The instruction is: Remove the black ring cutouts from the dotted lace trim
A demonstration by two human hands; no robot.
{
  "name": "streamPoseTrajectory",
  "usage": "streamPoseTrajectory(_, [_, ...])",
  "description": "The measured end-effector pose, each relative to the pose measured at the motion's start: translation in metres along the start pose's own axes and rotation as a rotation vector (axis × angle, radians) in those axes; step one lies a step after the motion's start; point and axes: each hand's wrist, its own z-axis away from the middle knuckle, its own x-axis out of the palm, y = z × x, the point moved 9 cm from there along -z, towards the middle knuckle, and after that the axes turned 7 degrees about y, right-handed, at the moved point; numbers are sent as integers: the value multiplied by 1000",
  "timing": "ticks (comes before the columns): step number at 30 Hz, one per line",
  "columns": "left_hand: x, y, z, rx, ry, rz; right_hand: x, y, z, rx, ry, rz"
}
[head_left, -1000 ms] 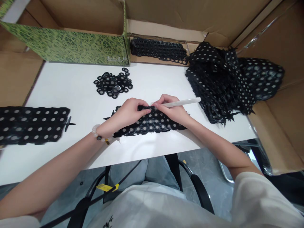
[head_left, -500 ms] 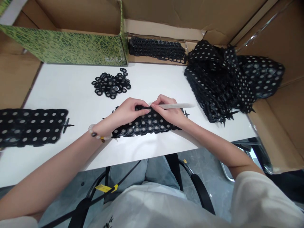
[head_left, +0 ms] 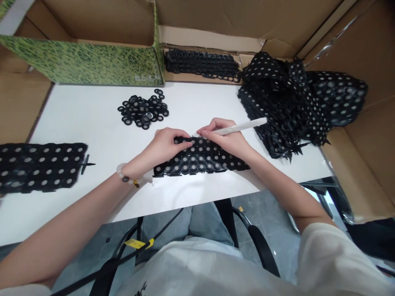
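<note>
A black rubbery sheet with rows of pale round discs (head_left: 202, 158) lies on the table in front of me. My left hand (head_left: 168, 146) is closed at its far edge, thumb on top and index finger along the rim. Slanting up to the right, a white pen-like tool (head_left: 243, 126) is gripped in my right hand (head_left: 226, 133). The tool's tip is near the sheet's far edge, close to my left fingertips; exactly what it touches is too small to tell. Beyond my left hand lies a loose heap of small black rings with pale centres (head_left: 143, 110).
Another dotted black sheet (head_left: 40, 166) lies at the left. A large pile of dotted sheets (head_left: 284, 107) stands at the right. Behind are a green-patterned box (head_left: 101, 63) and a stack of black perforated strips (head_left: 202, 63), with cardboard walls (head_left: 216, 18) around the white table (head_left: 92, 205).
The dotted sheet has shifted a little to the right under my hands. The white tool has swung so that its back end points higher. The ring heap looks the same.
</note>
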Motion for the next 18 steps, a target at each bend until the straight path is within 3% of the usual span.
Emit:
streamPoseTrajectory(13, [3,-5,0,-47,32,41,16,8,2,-42,16,126])
streamPoseTrajectory(18, [3,-6,-1,-51,1,166,19,8,3,-63,39,160])
